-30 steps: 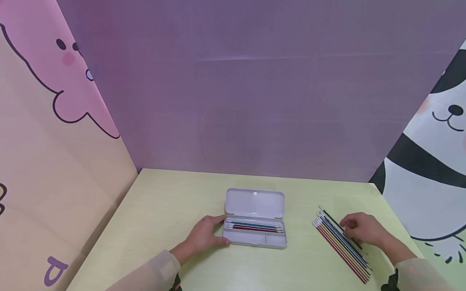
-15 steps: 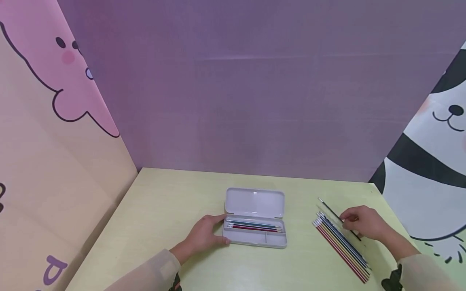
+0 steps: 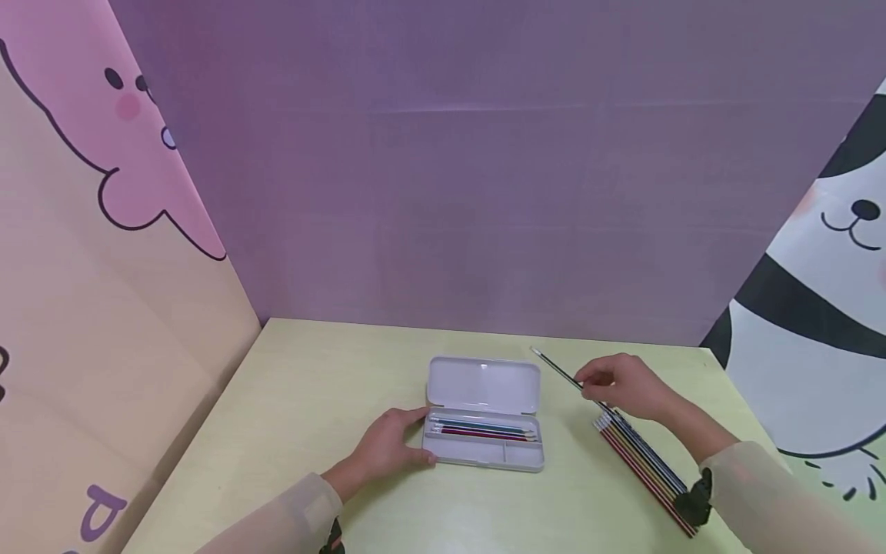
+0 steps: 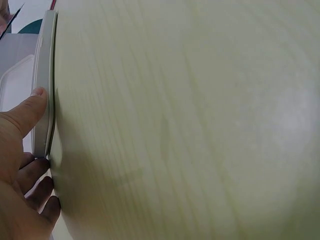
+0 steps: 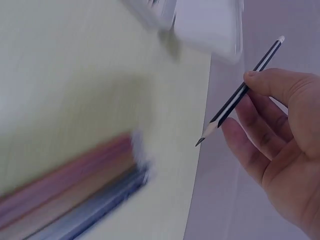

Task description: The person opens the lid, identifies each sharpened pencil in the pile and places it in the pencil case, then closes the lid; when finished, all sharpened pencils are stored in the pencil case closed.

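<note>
A white pencil case (image 3: 484,458) lies with its lid (image 3: 484,385) raised back on the table. Several pencils (image 3: 484,432), teal, dark and red, lie in its rear compartment. My left hand (image 3: 384,448) holds the case's left end, thumb (image 4: 31,111) on the front wall and fingers around the end. Above the table, my right hand (image 3: 628,386) pinches a black-and-white striped pencil (image 5: 235,97) between thumb and fingers, its white end pointing toward the lid's right side. Beneath that hand is a row of pencils (image 3: 644,465), red, yellow and dark blue, partly covered by the right wrist.
The pale wooden table (image 3: 332,369) ends at a purple back wall (image 3: 484,192). A side wall with a pink cartoon figure (image 3: 138,138) stands at left, and a panda-patterned wall (image 3: 824,308) at right.
My right hand has separated the black-and-white pencil from the row, lifted it and carried it left toward the case. The left hand stays on the case's end.
</note>
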Motion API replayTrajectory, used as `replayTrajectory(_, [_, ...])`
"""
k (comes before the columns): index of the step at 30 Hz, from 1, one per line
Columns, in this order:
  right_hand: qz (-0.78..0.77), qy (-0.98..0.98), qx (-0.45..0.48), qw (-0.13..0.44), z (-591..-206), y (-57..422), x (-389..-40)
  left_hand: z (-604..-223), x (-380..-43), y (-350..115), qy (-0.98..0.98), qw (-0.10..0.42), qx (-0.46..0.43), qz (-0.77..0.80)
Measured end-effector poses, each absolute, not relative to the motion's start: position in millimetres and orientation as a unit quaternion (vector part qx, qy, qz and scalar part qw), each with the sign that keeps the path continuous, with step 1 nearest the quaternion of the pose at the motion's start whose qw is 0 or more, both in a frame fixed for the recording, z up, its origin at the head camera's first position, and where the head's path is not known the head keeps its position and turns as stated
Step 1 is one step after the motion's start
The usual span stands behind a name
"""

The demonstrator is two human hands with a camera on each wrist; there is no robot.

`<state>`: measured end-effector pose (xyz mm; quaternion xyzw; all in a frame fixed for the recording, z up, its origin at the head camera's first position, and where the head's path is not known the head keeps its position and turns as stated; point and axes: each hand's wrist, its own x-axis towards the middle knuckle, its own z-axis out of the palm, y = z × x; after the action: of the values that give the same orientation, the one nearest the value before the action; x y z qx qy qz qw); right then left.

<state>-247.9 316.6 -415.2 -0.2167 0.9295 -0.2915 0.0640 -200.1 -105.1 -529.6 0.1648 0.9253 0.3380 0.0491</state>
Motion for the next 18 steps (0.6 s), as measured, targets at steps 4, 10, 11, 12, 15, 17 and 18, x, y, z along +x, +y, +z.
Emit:
replayTrajectory(4, [-0.306, 0.918, -0.241, 0.073, -415, 276, -255, -530, -201, -106, 0.926, 0.053, 0.161, 0.338])
replayTrajectory(10, [-0.310, 0.902, -0.289, 0.085, -422, 223, -262, -531, -201, -106, 0.926, 0.059, 0.156, 0.339])
replayTrajectory(11, [-0.310, 0.901, -0.292, 0.087, -425, 216, -263, -532, -202, -105, 0.926, 0.059, 0.156, 0.338])
replayTrajectory(12, [-0.309, 0.900, -0.295, 0.090, -428, 210, -263, -532, -202, -105, 0.926, 0.058, 0.155, 0.338])
replayTrajectory(15, [-0.305, 0.900, -0.296, 0.097, -442, 197, -267, -532, -202, -105, 0.927, 0.058, 0.154, 0.337])
replayTrajectory(17, [-0.295, 0.902, -0.300, 0.098, -451, 191, -269, -532, -202, -104, 0.927, 0.058, 0.153, 0.336])
replayTrajectory(18, [-0.292, 0.902, -0.302, 0.097, -455, 188, -270, -532, -202, -104, 0.927, 0.059, 0.153, 0.336])
